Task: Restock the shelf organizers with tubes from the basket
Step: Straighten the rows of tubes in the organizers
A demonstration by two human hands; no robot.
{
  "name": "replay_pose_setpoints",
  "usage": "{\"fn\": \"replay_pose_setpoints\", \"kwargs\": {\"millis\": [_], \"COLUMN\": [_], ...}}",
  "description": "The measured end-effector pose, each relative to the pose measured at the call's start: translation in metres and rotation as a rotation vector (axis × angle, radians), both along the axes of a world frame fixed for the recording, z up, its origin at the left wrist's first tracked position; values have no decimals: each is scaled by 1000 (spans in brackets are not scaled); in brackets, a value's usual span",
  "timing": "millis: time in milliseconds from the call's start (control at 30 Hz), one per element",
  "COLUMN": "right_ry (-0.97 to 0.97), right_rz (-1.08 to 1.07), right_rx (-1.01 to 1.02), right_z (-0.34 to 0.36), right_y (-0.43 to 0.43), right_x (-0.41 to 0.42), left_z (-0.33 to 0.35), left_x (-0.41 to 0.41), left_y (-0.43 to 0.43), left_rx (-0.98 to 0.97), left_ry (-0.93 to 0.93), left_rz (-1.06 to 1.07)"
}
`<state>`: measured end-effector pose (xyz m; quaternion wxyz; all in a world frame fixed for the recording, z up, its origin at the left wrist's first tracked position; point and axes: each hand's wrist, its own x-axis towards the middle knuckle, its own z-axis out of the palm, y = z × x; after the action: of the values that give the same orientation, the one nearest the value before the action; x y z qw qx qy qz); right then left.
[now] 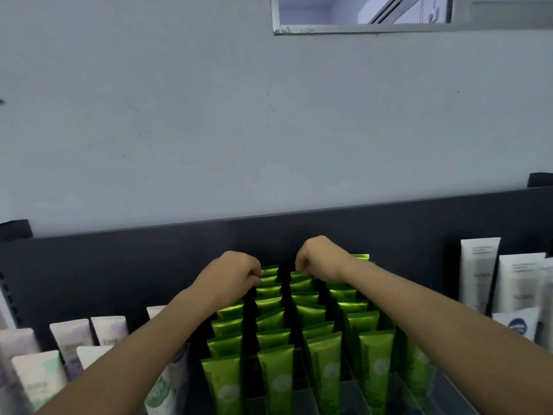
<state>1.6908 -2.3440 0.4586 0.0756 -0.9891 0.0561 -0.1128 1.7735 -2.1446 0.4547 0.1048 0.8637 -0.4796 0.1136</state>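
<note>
**Hands.** The left hand (232,274) and the right hand (320,260) are extended to the rear of the shelf. Both are clenched with the knuckles up. The fingertips of each are curled onto the crimped tops of the rearmost green tubes (273,304): the left at the second row, the right at the third. Each grip is judged to be a pinch. The contact itself is partly hidden by the knuckles.

**Task items.** The green tubes are stood cap-down in four files, front to back, inside a clear organizer (353,393). The files are kept apart by its transparent dividers. The rear tubes are judged to be held by their flat ends so that they can be seated or straightened against the dark back panel (119,265) without the files in front being disturbed. The basket is not in view.

**Materials.** The tubes are of glossy metallic-green laminate, flattened to a sealed fin at the top and widening toward the cap. Pale lettering is printed on each face. They are judged to be light, pliable and prone to leaning. The dividers are rigid and glass-clear.

**Surroundings.** Matt pastel tubes (70,339) are stood to the left and taller white tubes (478,274) to the right. A plain painted wall (269,130) rises behind.
</note>
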Motion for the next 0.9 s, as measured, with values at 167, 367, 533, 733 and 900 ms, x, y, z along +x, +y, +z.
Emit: {"fn": "replay_pose_setpoints", "kwargs": {"millis": [167,367,533,733,900], "right_ry": [32,-68,92,27,32], "right_rz": [51,-68,-61,-1,24], "right_rx": [4,-73,-127,-23,11], "right_z": [5,17,-3,0,-3], "right_y": [0,-15,-20,-16,-11], "right_x": [1,10,21,24,26], "left_z": [-1,3,2,0,-2], "left_x": [1,5,8,18,19], "left_y": [-3,-2,-4,0,-3], "left_rx": [2,-58,-43,-34,-36], "left_ry": [-1,-16,-14,-7,6], "left_rz": [-10,-12,-5,32,30]}}
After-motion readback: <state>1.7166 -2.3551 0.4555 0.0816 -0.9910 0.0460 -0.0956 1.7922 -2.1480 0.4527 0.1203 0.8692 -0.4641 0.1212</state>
